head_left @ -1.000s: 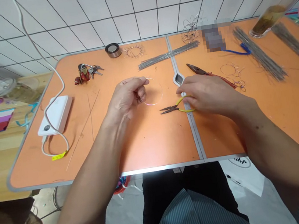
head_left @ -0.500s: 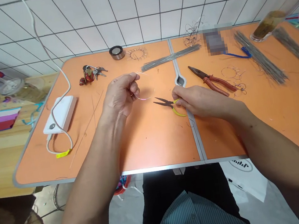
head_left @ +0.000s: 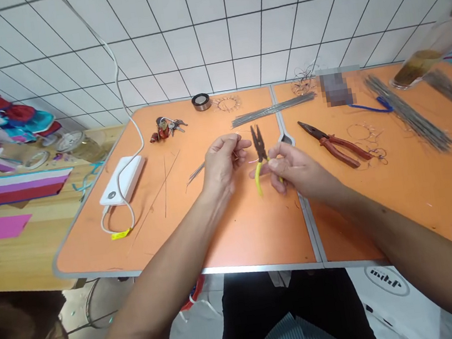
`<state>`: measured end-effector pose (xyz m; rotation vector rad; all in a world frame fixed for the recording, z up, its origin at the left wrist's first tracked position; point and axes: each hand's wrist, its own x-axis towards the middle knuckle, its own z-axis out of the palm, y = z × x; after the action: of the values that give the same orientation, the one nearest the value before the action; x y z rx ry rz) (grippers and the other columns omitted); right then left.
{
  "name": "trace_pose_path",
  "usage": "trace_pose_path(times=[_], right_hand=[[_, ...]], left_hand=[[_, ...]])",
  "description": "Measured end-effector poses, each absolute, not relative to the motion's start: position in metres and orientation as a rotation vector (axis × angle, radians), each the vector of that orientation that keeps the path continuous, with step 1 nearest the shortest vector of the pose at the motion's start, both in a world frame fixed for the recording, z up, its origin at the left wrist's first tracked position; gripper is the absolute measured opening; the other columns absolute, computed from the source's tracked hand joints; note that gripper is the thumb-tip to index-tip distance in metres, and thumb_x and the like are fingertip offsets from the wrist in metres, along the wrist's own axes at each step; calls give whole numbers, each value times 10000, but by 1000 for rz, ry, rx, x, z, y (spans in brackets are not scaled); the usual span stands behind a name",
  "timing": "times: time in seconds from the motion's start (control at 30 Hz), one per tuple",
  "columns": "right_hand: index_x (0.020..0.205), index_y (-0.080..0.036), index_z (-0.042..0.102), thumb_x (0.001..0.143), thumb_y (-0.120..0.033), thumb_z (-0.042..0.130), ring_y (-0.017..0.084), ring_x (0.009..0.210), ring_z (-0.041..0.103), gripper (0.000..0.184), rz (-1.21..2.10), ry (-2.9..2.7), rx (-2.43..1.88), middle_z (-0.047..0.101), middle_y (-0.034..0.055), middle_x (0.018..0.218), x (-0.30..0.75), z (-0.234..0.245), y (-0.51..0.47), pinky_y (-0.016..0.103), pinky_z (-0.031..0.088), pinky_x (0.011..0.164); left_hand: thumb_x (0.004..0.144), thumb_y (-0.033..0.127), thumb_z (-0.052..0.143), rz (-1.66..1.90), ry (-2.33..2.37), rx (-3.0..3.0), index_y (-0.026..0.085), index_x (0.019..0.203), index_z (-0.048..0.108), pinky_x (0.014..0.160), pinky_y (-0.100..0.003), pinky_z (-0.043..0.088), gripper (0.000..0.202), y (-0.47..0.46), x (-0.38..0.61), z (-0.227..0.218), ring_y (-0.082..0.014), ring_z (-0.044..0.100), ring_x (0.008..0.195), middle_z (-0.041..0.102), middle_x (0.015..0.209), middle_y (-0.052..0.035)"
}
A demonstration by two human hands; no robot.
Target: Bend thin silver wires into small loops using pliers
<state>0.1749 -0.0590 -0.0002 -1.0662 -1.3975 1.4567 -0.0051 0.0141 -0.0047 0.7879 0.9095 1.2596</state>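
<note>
My left hand [head_left: 225, 161] is closed, thumb and fingers pinching a thin wire loop [head_left: 252, 161] that is only partly visible. Close on its right, my right hand [head_left: 293, 165] grips yellow-handled needle-nose pliers [head_left: 259, 145] by one handle, the jaws pointing away from me. The other yellow handle hangs toward my left hand. A few thin wire pieces [head_left: 196, 172] lie on the table just left of my left hand. Behind both hands rests a bundle of straight wires [head_left: 273, 109].
Red-handled pliers [head_left: 331, 143] lie to the right, near wire rings [head_left: 361, 132] and longer wire bundles [head_left: 409, 113]. At the left are a white power bank [head_left: 122, 181] with its cable and some keys [head_left: 169, 127]. A tape roll [head_left: 201, 102] sits by the tiled wall.
The pliers have turned from pointing left to pointing away from me. My hands have come closer together, and the camera view has shifted.
</note>
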Motion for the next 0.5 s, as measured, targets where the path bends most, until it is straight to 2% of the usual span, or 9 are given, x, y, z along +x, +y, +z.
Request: trace_pose_path(times=[0.1, 0.2, 0.37, 0.5], right_hand=[[1018, -289, 443, 1006, -491, 669, 170, 535, 572, 303, 1451, -1398, -1226, 683, -50, 628, 157, -6, -66, 279, 431, 534], [996, -284, 442, 991, -441, 674, 156, 512, 548, 279, 1467, -1390, -1288, 616, -84, 541, 145, -9, -69, 260, 413, 526], [1102, -269, 482, 924, -435, 738, 125, 445, 438, 353, 1583, -1327, -1238, 543, -131, 523, 139, -7, -71, 248, 327, 465], [1141, -248, 563, 970, -371, 677, 122, 466, 458, 239, 1579, -1435, -1254, 506, -121, 569, 137, -8, -74, 258, 341, 474]], left_hand=[[881, 251, 766, 1220, 872, 648, 192, 888, 662, 590, -208, 527, 120, 8, 3, -2, -98, 653, 589, 746, 759, 0], [892, 184, 718, 1222, 882, 552, 188, 888, 639, 510, -186, 449, 80, 5, 5, 4, -75, 574, 496, 632, 625, 55], [853, 229, 789, 1214, 848, 539, 200, 884, 602, 460, -191, 382, 192, 4, 4, 8, -61, 498, 442, 513, 582, 103], [852, 254, 800, 1220, 862, 553, 202, 883, 592, 443, -187, 349, 217, 2, 3, 10, -51, 468, 434, 472, 575, 111]])
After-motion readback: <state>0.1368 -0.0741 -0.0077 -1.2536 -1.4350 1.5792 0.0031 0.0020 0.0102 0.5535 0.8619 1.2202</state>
